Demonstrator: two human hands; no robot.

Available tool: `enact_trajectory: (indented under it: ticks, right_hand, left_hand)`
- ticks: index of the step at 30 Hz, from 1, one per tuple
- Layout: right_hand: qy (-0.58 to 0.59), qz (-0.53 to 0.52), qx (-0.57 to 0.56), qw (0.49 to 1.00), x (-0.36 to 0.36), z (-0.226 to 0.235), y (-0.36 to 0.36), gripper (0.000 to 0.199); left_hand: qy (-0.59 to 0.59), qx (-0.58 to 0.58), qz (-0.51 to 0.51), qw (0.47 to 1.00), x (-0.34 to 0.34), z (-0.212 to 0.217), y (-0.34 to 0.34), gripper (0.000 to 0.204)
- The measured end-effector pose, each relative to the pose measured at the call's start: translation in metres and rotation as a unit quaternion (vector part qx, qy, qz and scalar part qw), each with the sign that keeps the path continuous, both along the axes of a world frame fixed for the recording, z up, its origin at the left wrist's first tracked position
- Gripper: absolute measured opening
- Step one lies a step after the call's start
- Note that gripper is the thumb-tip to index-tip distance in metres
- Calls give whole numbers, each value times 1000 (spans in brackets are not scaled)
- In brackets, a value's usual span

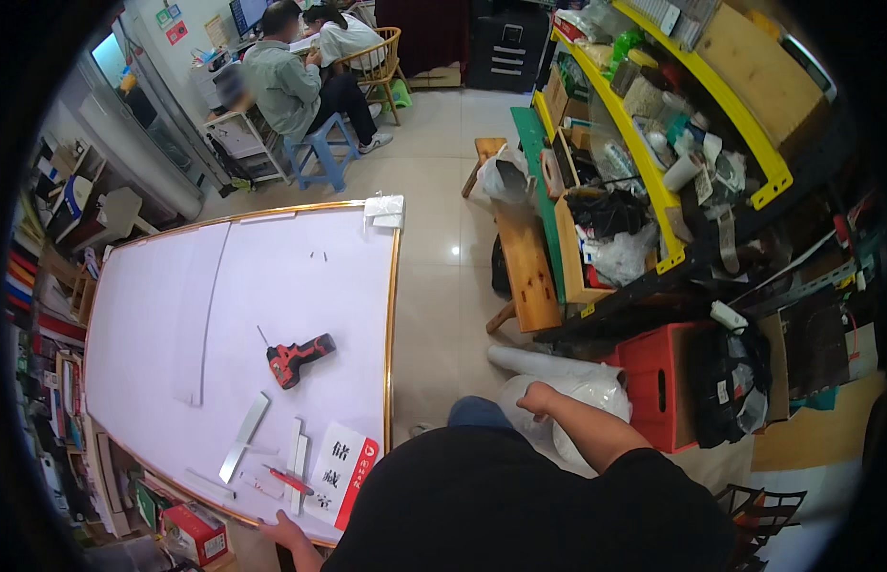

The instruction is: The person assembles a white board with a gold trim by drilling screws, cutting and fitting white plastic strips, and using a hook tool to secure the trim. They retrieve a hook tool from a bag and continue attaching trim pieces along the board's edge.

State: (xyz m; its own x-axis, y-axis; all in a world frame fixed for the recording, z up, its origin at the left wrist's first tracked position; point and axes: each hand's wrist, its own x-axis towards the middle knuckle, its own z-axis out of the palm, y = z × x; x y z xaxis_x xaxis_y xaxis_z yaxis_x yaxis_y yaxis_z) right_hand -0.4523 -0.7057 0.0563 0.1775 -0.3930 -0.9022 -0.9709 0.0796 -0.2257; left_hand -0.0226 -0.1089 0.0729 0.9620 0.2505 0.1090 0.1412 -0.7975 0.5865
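Note:
A large white board (300, 276) with a gold-coloured frame lies flat on my left. My left hand (285, 532) is at its near edge, thumb and finger apart, with nothing visible in it; part of the hand is hard to make out. Close by on the board are a white sign (335, 474) with a red band, a red cutter-like tool (289, 479), and metal strips (244, 437). Farther up rests a red and black cordless drill (298, 360) with a long bit. My right hand (536, 401) hangs with curled fingers in front of a plastic-wrapped bundle (596, 405), apparently empty.
To the right stand a red crate (649, 381), a wooden bench (526, 267) and a loaded shelf with yellow beams (644, 143). White foam (384, 212) covers the board's far right corner. Two people sit at a desk at the back, one on a blue stool (321, 153).

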Motion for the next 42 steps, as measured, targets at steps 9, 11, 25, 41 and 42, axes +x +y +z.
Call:
enact_trajectory:
  ticks: [9,11,25,41,42]
  right_hand:
    - [34,-98,-46,994,35,-3,-104,42]
    - [26,-50,-40,998,63,-2,-135,44]
    - [-102,103,-149,978,173,-36,-479,43]
    - [16,86,-28,996,167,-60,-498,49]
    - [3,83,-40,996,173,-52,-495,49]
  left_hand:
    - [-5,41,-68,997,25,57,-113,74]
    - [16,63,-52,997,30,76,-150,76]
    - [100,-75,-226,966,118,68,-591,72]
    - [44,-21,-320,946,224,53,-708,73]
    - [48,-17,-324,945,223,53,-719,73]
